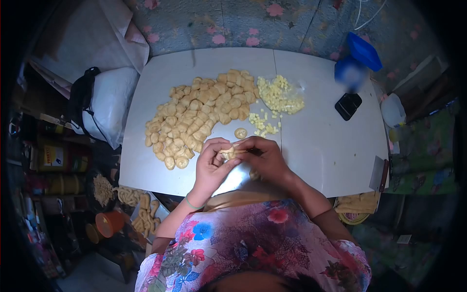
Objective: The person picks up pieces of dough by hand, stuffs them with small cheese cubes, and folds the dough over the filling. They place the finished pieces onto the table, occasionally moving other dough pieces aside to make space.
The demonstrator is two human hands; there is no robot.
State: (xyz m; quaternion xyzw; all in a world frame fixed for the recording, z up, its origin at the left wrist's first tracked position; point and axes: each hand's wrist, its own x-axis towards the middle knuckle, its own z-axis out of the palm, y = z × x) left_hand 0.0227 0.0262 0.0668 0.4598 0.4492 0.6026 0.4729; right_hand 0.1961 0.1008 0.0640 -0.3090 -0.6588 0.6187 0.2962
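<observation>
Over the near part of the white table (311, 155), my left hand (210, 160) and my right hand (265, 158) come together, fingers pinched around a small piece of dough (227, 154). Just beyond them lies a round dough piece (241, 133) with a pale centre. Loose pale yellow cubes (265, 128), resembling cheese, are scattered behind it, in front of a clear plastic bag (297, 103) of the same cubes. A large heap of small dough balls (194, 112) spreads to the left. Another dough piece (254, 174) is partly hidden below my right hand.
A cleaver (378, 174) lies at the right table edge. A black object (348, 106) and a blue container (346, 73) stand at the back right. Left of the table are a white sack (111, 100), dough ropes (145, 216) on a tray and an orange container (110, 224).
</observation>
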